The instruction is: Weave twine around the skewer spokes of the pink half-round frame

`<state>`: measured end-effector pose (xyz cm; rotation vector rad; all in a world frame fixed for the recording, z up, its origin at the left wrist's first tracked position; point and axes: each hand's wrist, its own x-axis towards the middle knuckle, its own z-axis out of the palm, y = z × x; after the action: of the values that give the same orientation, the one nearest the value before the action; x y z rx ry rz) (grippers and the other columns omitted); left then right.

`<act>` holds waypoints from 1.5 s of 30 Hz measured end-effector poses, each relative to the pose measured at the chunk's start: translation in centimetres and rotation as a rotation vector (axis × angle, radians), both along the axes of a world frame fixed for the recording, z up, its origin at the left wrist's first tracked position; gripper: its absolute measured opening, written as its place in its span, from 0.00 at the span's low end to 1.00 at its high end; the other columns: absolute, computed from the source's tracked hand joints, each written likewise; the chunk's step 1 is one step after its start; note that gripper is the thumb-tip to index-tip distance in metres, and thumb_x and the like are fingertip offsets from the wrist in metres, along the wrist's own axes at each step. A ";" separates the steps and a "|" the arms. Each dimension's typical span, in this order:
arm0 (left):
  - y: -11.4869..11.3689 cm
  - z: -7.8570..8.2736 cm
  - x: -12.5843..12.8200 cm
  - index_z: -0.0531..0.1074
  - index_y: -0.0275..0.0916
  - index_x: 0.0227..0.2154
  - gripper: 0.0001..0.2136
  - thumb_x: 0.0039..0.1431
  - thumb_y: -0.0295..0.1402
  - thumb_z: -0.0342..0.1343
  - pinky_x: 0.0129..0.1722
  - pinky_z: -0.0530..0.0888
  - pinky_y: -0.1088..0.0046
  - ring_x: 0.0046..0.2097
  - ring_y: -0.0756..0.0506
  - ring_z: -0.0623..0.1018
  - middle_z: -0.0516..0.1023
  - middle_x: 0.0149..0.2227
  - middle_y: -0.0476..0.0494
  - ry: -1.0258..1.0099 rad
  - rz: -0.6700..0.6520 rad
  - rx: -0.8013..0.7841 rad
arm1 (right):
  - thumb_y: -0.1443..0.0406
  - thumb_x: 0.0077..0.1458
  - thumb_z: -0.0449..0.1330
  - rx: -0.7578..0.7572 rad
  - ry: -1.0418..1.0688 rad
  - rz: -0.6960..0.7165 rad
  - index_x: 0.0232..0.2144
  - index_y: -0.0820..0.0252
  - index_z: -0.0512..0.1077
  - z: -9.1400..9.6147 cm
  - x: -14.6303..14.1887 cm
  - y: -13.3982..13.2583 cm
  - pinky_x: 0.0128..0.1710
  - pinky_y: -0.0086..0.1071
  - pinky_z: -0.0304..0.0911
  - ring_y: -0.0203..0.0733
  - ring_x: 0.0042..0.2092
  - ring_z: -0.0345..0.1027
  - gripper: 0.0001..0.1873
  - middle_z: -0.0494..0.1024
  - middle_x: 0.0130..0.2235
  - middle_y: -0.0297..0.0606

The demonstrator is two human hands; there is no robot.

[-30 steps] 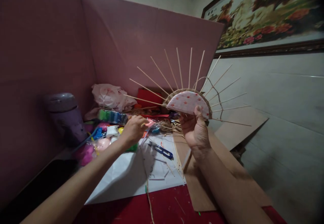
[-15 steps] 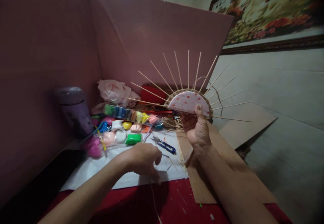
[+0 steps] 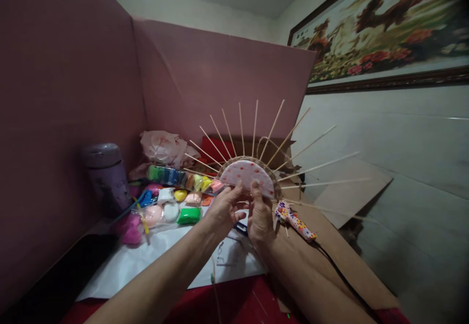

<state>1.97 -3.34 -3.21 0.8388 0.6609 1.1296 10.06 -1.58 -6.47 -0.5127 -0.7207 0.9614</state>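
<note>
A half-round piece (image 3: 245, 172) covered in white cloth with red spots is held up in front of me. Woven cord runs along its curved rim, and thin wooden sticks (image 3: 257, 128) fan out from it. My left hand (image 3: 229, 205) grips its lower edge, thumb on the cloth. Close beside it, my right hand (image 3: 260, 215) pinches the same edge, thumb also in front; the fingers behind are partly hidden. A loop of cord (image 3: 269, 140) stands off the rim among the sticks. Below the hands, thread snips (image 3: 241, 227) show only their blue handle.
Several bagged clay packs, including a green one (image 3: 189, 215), lie at left by a purple bottle (image 3: 106, 177). A flower-patterned glue gun (image 3: 296, 222) with a black cable lies on cardboard (image 3: 330, 265) at right. Pink panels (image 3: 220, 75) stand behind and left.
My left hand has risen from over the white sheet to the half-round piece and now holds it too. The piece has come lower and left. The glue gun is now visible beside my right forearm.
</note>
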 end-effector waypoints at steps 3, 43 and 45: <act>0.7 -0.2 0.0 0.70 0.36 0.28 0.12 0.47 0.39 0.60 0.29 0.70 0.76 0.30 0.50 0.74 0.75 0.27 0.45 -0.220 0.019 -0.101 | 0.66 0.43 0.63 0.014 -0.130 -0.157 0.40 0.58 0.70 -0.8 -0.4 -0.3 0.47 0.35 0.61 0.38 0.42 0.69 0.18 0.77 0.39 0.34; 4.0 -2.5 -13.2 0.67 0.36 0.35 0.19 0.40 0.36 0.64 0.18 0.66 0.82 0.20 0.53 0.73 0.76 0.25 0.49 0.294 0.290 0.098 | 0.70 0.43 0.61 -0.059 -0.438 0.561 0.29 0.60 0.68 1.7 9.9 3.4 0.20 0.25 0.42 0.28 0.22 0.47 0.07 0.60 0.22 0.29; 4.2 -2.6 -13.3 0.68 0.36 0.35 0.19 0.39 0.37 0.64 0.17 0.65 0.82 0.20 0.53 0.72 0.76 0.25 0.49 0.322 0.301 0.101 | 0.69 0.43 0.61 -0.042 -0.423 0.536 0.28 0.60 0.68 1.9 10.1 3.3 0.20 0.25 0.42 0.28 0.22 0.48 0.06 0.61 0.24 0.29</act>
<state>-11.32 0.82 -5.84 1.0441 1.0294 1.3187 20.14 1.69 -4.58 -0.5800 -1.2613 1.3871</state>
